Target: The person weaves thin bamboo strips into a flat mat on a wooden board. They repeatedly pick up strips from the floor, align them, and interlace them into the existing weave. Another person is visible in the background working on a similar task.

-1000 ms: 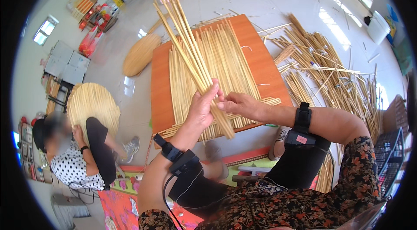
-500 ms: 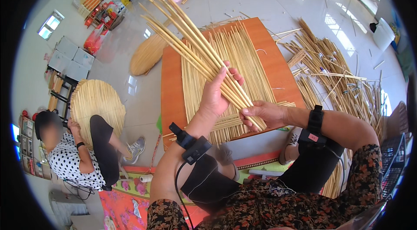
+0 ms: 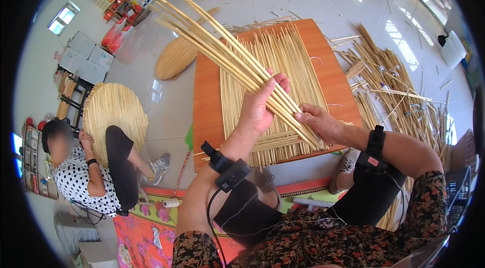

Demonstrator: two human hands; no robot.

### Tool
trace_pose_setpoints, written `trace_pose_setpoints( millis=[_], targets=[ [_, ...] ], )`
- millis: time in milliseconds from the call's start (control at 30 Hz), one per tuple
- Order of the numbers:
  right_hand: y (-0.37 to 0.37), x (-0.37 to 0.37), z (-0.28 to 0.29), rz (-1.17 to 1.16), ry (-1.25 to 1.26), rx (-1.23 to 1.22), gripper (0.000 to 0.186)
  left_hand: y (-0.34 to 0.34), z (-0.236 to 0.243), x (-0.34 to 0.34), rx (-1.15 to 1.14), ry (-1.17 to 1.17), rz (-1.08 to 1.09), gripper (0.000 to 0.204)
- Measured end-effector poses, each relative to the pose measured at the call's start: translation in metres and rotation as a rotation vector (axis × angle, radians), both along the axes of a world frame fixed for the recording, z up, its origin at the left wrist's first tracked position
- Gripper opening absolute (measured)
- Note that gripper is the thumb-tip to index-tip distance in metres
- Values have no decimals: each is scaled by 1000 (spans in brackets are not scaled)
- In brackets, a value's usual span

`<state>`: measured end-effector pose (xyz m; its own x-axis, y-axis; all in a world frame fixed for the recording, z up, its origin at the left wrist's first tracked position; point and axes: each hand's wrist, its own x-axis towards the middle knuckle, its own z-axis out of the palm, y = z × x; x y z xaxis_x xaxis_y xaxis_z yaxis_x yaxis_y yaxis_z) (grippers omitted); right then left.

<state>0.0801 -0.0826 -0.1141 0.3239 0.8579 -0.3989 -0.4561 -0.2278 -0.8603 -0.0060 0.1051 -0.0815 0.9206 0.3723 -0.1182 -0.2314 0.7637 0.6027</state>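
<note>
Stalk bundle: the handful of straw-coloured stalks [image 3: 284, 107] is held aslant above the orange-brown board [image 3: 207, 101], its far ends fanned out past the board's far left corner.
Left hand: the left hand [image 3: 262, 101] wraps the bundle, thumb laid across the top.
Right hand: the right hand [image 3: 321, 121], above the board's near right part, pinches the butt ends between thumb and fingers.
Step in hand: apparently gathering and evening the handful.
Next move calls for: probably a loose left hold while the right lines up the butts.
In the way: a stalk row [image 3: 283, 45] covers the board's middle, with stalks lying crosswise [image 3: 275, 141] over its near end.
Stalk heap: the pile [image 3: 389, 76] lies right of the board.
Co-worker: a seated person [image 3: 93, 182] left of the board, holding a round mat [image 3: 118, 121].
Oval mat: the flat mat [image 3: 177, 58] lies beyond the board's left edge.
</note>
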Motion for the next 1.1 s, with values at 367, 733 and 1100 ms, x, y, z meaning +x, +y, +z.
trace_pose_setpoints(
  millis=[367, 733, 1100],
  targets=[
    [15, 2, -7, 227, -198, -101, 51, 8, -3, -5, 72, 20, -15, 37],
    [9, 49, 62, -37, -78, 290, 79, -63, -28, -29, 372, 152, -530, 24],
    [-25, 43, 53, 229, 328, 336, 29, -103, -36, -30, 388, 110, -849, 35]
  ],
)
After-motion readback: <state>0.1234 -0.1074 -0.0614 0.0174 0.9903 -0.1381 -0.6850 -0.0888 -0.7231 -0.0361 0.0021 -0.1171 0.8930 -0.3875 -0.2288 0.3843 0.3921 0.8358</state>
